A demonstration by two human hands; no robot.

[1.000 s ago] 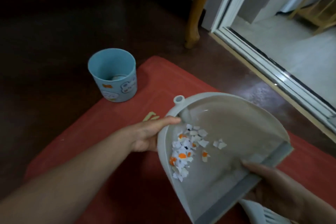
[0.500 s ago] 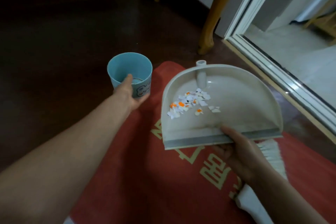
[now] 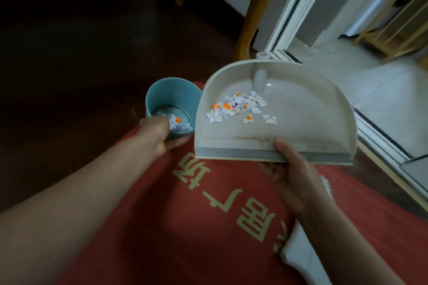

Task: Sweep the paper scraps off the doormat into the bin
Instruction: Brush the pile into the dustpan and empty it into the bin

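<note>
My right hand (image 3: 294,169) grips the grey front lip of a cream dustpan (image 3: 301,122), held above the red doormat (image 3: 185,227). A pile of white and orange paper scraps (image 3: 238,107) lies near the dustpan's back wall. Just left of the dustpan, a small blue bin (image 3: 173,97) is tilted toward me, with my left hand (image 3: 159,136) closed around its near rim. A few scraps (image 3: 179,124) lie inside the bin.
Dark wooden floor (image 3: 69,65) lies to the left. Two wooden furniture legs (image 3: 250,18) stand behind the bin. A sliding door track (image 3: 382,141) runs along the right. A white brush (image 3: 303,259) lies on the doormat under my right forearm.
My left hand let go of the dustpan, reached to the bin and took hold of it, tilting it toward me. The dustpan turned so that its lip faces me.
</note>
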